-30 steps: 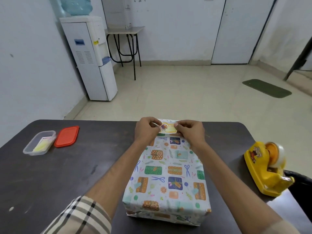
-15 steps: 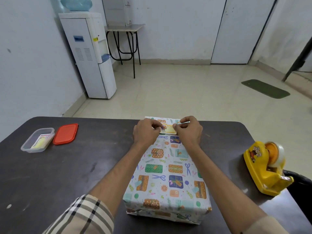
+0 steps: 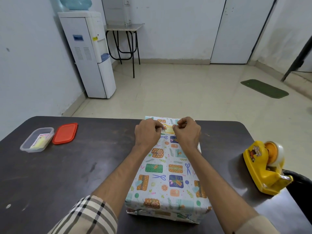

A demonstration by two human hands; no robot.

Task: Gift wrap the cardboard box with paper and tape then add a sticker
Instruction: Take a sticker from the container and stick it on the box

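Head view: two hands, left (image 3: pixel 147 132) and right (image 3: pixel 187 132), fingers pinching one sticker (image 3: pixel 168 129) on one wrapped box (image 3: pixel 168 174)

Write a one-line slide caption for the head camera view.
Both hands press a yellow sticker onto the wrapped box.

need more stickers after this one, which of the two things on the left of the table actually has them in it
The clear plastic tub, farthest left, holds the yellow and pink sheets. The flat red lid beside it lies on the table with nothing on it.

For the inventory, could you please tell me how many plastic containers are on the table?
1: the clear container at the table's far left, its red lid lying beside it.
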